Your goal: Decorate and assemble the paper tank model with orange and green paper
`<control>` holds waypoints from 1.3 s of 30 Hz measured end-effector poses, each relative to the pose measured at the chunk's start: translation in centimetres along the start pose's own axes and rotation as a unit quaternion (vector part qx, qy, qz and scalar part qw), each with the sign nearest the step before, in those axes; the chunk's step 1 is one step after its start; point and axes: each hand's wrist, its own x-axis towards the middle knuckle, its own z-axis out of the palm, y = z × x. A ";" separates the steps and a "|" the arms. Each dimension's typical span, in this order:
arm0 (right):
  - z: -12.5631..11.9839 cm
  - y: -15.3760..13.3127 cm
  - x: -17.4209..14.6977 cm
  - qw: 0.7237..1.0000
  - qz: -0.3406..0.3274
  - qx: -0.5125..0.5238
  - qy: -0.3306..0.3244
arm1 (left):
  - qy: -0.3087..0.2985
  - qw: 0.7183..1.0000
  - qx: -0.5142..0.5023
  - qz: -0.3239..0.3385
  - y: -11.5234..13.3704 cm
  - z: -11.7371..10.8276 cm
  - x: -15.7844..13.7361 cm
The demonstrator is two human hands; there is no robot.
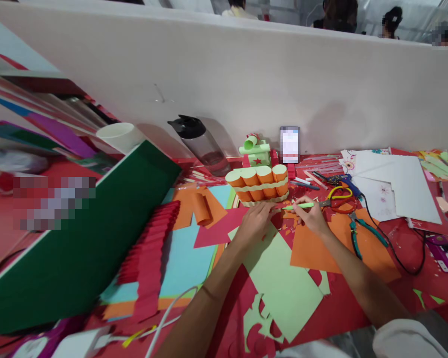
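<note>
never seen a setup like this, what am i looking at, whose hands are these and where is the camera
There is no machine here: these are a person's two bare hands. The single picture comes from a camera worn on that person's head, looking forward and down.

The right hand holds a slim green pen-like tool; its exact kind is hard to tell. The left hand is low over the work, fingertips near the tool's tip. Whether they pinch anything is unclear.

On the red table lie a light green sheet, orange paper, scissors and teal-handled pliers. Just beyond the hands stands a banded bundle of orange tubes. Farther back are a dark-lidded bottle and a phone.
</note>
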 end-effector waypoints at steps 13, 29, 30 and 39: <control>0.0 -1.2 -1.0 0.998 -0.046 -0.021 -0.036 | -0.015 0.980 -0.198 -0.006 2.4 -1.1 0.0; -0.3 -1.9 -1.5 0.989 -0.113 -0.086 -0.035 | 0.000 0.979 -0.200 -0.036 3.0 -1.4 0.0; -0.3 -2.0 -1.5 0.988 -0.113 -0.099 -0.041 | 0.001 0.982 -0.187 -0.037 3.0 -1.5 0.0; -2.2 -1.7 -0.9 0.859 -0.233 -0.454 -0.038 | -0.018 0.995 -0.017 -0.093 0.9 -2.4 -0.2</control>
